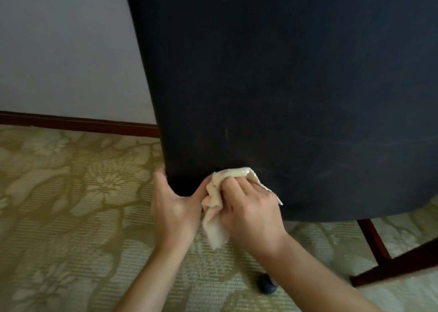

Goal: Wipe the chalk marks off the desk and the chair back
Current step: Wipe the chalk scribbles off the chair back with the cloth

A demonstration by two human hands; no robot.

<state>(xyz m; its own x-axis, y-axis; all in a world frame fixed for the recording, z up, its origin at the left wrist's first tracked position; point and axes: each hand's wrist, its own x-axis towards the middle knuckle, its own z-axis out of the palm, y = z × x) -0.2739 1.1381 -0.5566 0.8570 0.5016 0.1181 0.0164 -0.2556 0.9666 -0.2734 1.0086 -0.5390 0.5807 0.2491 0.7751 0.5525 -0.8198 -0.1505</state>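
The dark navy chair back fills the upper right of the head view. Faint pale chalk streaks show on its lower part. My left hand grips the chair back's lower left corner, fingers wrapped around the edge. My right hand holds a crumpled cream cloth and presses its top against the bottom of the chair back. The cloth's loose end hangs down between my two hands. The desk is out of view.
A green floral carpet covers the floor. A pale wall with a dark wooden skirting board stands at the left. Dark wooden chair legs are at the lower right. A small dark object lies on the carpet.
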